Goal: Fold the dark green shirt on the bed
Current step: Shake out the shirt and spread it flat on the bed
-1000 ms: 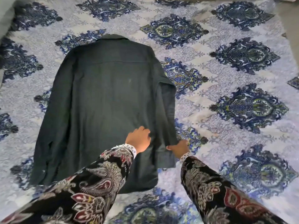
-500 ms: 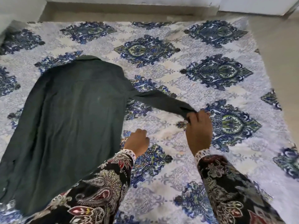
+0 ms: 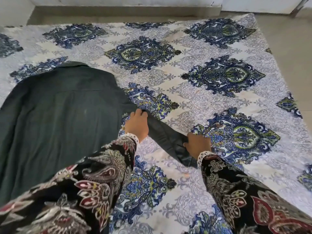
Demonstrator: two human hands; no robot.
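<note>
The dark green shirt (image 3: 55, 125) is one plain, deep colour all over, body and outstretched sleeve alike, with a faint pale speck near the middle of its back. The bed sheet (image 3: 194, 92) beneath it is white to pale lilac, covered in grey-lavender scrollwork and set with rows of large diamond-shaped medallions in navy and royal blue with olive-green and yellow-green centres; these run from the far edge of the bed to the near one. The person's sleeves (image 3: 94, 188) are black, printed with paisley and leaf shapes in dark red, pink, cream and grey, and each cuff ends in white lace trim (image 3: 205, 156). Beyond the bed's far edge the floor (image 3: 287, 39) is grey-beige and the wall (image 3: 135, 0) white.
</note>
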